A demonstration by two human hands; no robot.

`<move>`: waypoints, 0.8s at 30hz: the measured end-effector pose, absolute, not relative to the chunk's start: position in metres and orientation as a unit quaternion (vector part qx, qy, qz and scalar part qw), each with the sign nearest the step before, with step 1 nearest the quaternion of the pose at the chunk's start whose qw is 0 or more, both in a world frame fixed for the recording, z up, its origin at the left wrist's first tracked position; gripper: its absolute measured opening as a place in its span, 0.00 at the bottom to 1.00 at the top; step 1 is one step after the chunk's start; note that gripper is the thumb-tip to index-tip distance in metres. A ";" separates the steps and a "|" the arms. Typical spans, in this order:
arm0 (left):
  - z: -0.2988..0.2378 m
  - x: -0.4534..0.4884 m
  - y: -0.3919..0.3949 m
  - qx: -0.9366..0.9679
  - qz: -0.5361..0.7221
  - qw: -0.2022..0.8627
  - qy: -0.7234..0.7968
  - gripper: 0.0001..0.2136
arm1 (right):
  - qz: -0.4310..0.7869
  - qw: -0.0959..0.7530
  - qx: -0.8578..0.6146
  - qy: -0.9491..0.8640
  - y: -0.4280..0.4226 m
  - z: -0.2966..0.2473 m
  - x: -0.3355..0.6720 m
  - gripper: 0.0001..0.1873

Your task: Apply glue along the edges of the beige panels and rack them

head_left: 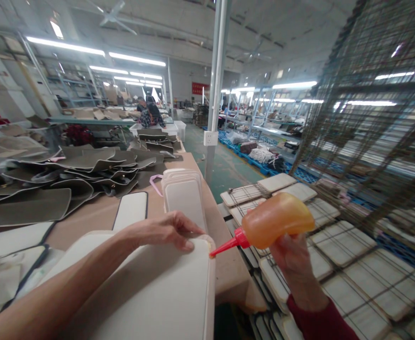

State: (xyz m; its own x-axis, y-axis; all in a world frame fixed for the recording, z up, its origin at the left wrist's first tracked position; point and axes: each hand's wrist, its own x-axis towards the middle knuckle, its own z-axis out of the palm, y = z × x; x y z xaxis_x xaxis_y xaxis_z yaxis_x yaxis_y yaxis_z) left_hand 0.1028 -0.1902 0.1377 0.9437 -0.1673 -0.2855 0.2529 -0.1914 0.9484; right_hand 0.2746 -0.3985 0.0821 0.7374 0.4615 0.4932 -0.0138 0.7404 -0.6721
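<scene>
OK, via head cam I see my L hand (174, 232) part-closed, thumb & fingers gripping the white panel (158, 293) at its far edge, over the brown table (229, 276). R hand (290, 255)'s wrapped round the amber bottle (274, 222), tipped w/ red nozzle (226, 247) at panel's far R corner.

The bottle (278, 219) in the right hand (292, 255) was translucent, glossy plastic, its red nozzle (225, 249) likewise plastic and smooth. Below that hand, the sleeve (317, 321) looked like soft, matt cloth. At the left hand (177, 231), the panel (158, 288) had a smooth, matt face. Left of that hand, the dark sheets (40, 205) looked matt. Beyond and right of the right hand rose thin metal wire mesh (377, 94).
</scene>
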 end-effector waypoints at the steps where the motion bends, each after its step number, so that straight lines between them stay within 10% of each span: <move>1: 0.137 0.103 -0.189 0.750 -0.167 0.639 0.027 0.16 | 0.135 0.868 -0.329 -0.345 -0.398 0.081 0.275 0.24; 24: 0.132 0.104 -0.181 0.711 -0.099 0.685 0.122 0.16 | 0.188 0.836 -0.358 -0.371 -0.404 0.078 0.265 0.36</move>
